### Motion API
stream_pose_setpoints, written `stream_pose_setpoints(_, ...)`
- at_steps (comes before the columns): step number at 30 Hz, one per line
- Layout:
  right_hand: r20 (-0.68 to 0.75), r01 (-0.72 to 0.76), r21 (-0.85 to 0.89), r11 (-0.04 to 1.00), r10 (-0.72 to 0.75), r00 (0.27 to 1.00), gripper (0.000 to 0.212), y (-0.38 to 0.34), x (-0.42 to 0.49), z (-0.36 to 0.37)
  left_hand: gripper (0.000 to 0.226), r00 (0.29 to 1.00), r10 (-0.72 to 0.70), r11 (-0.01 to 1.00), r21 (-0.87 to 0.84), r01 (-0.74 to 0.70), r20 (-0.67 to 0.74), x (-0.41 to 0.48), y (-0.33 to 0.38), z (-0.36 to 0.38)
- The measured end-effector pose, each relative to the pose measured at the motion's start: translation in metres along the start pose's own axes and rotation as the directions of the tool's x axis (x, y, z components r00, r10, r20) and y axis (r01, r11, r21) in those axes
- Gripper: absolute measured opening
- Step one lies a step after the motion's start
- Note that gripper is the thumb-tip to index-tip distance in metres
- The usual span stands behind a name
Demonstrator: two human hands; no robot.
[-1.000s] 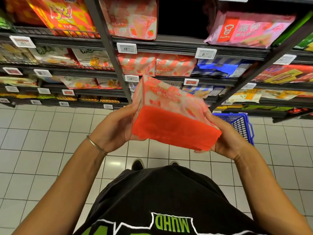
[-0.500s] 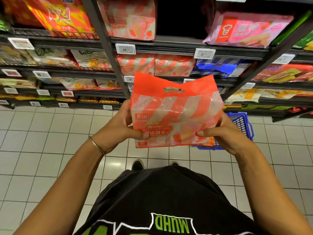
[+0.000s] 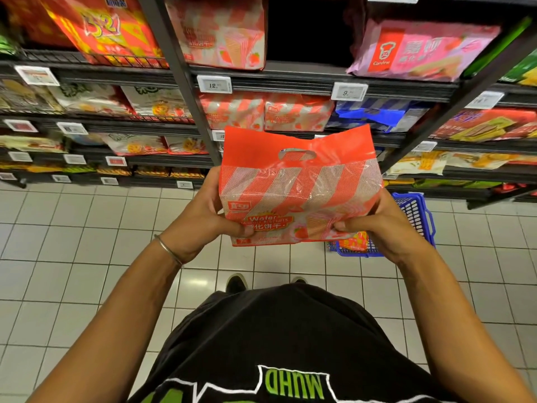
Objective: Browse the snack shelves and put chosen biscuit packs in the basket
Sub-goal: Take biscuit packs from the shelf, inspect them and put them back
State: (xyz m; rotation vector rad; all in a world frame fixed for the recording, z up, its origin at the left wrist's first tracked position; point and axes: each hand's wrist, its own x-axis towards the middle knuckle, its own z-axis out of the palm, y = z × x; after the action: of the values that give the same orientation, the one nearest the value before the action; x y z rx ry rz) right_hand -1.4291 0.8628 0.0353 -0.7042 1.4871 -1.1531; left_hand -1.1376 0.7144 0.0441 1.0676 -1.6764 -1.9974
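I hold a red-and-white striped wafer biscuit pack (image 3: pixel 299 181) upright in front of me, its printed front facing me and its handle cutout at the top. My left hand (image 3: pixel 203 216) grips its left side, thumb pressed on the front. My right hand (image 3: pixel 377 225) grips its right lower corner, thumb on the front. Behind and below the pack, on the floor to the right, stands a blue basket (image 3: pixel 418 216) with an orange pack (image 3: pixel 353 242) partly visible inside. More packs of the same kind (image 3: pixel 296 112) sit on the shelf straight ahead.
Dark metal shelves (image 3: pixel 290 80) full of snack packs run across the view, with price tags (image 3: pixel 214 84) on their edges and a slanted upright post (image 3: pixel 180 82). A pink wafer pack (image 3: pixel 421 50) lies upper right. White floor tiles (image 3: pixel 87 242) stretch left; my shoes (image 3: pixel 236 282) show below.
The pack has been turned from bottom-up to upright with its front towards me, then held steady. Both hands shifted to grip its lower sides.
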Motion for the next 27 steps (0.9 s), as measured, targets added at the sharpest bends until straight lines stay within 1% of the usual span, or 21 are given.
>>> stream_pose_setpoints(4,0.012,0.005,0.002,1.0,-0.005,1.0,0.101,-0.001,-0.002,-0.001,0.102,1.0,-0.007,1.0,-0.014,0.007,-0.008,0.001,-0.001,0.003)
stream_pose_setpoints(7,0.054,0.043,0.021,0.999,-0.044,0.998,0.1,-0.003,-0.004,-0.001,0.093,0.999,-0.047,0.994,-0.096,0.045,-0.025,-0.001,-0.001,0.006)
stream_pose_setpoints(8,0.076,0.06,0.042,0.997,-0.063,0.995,0.095,-0.005,-0.005,-0.001,0.084,0.998,-0.062,0.989,-0.136,0.058,-0.028,-0.002,0.0,0.007)
stream_pose_setpoints(10,0.105,0.081,0.097,0.992,-0.092,0.99,0.075,-0.012,-0.007,-0.001,0.066,0.995,-0.1,0.975,-0.2,0.098,-0.001,-0.004,0.0,0.012)
stream_pose_setpoints(11,0.11,0.083,0.13,0.988,-0.098,0.989,0.064,-0.016,-0.008,-0.001,0.066,0.991,-0.131,0.962,-0.239,0.13,0.012,-0.004,-0.001,0.014)
stream_pose_setpoints(13,0.114,0.061,0.189,0.98,-0.084,0.99,0.051,-0.024,-0.008,-0.004,0.074,0.982,-0.191,0.91,-0.373,0.182,0.014,-0.003,-0.003,0.018)
stream_pose_setpoints(16,0.152,0.037,0.231,0.972,-0.074,0.986,0.051,-0.035,-0.007,-0.005,0.067,0.96,-0.278,0.787,-0.562,0.253,0.042,0.0,-0.005,0.023)
stream_pose_setpoints(18,0.201,0.018,0.256,0.967,-0.071,0.977,0.049,-0.039,-0.007,0.002,0.073,0.941,-0.323,0.713,-0.628,0.313,0.102,0.001,-0.008,0.027)
stream_pose_setpoints(19,0.221,0.008,0.286,0.958,-0.074,0.973,0.045,-0.04,-0.007,0.006,0.075,0.931,-0.339,0.683,-0.644,0.345,0.139,0.002,-0.01,0.029)
stream_pose_setpoints(21,0.24,-0.021,0.34,0.94,-0.065,0.968,0.032,-0.043,-0.005,0.012,0.07,0.911,-0.358,0.636,-0.662,0.397,0.203,0.004,-0.015,0.032)
stream_pose_setpoints(22,0.255,-0.039,0.351,0.935,-0.055,0.965,0.032,-0.044,-0.004,0.014,0.067,0.902,-0.366,0.614,-0.67,0.418,0.228,0.005,-0.018,0.033)
stream_pose_setpoints(24,0.27,-0.058,0.351,0.935,-0.041,0.962,0.044,-0.048,-0.002,0.017,0.065,0.88,-0.387,0.58,-0.67,0.464,0.275,0.005,-0.023,0.033)
stream_pose_setpoints(25,0.262,-0.059,0.344,0.937,-0.035,0.964,0.05,-0.05,0.0,0.017,0.067,0.866,-0.396,0.569,-0.658,0.493,0.306,0.005,-0.024,0.032)
stream_pose_setpoints(27,0.235,-0.062,0.317,0.946,-0.015,0.972,0.062,-0.051,0.005,0.015,0.081,0.833,-0.403,0.561,-0.617,0.552,0.379,0.005,-0.025,0.031)
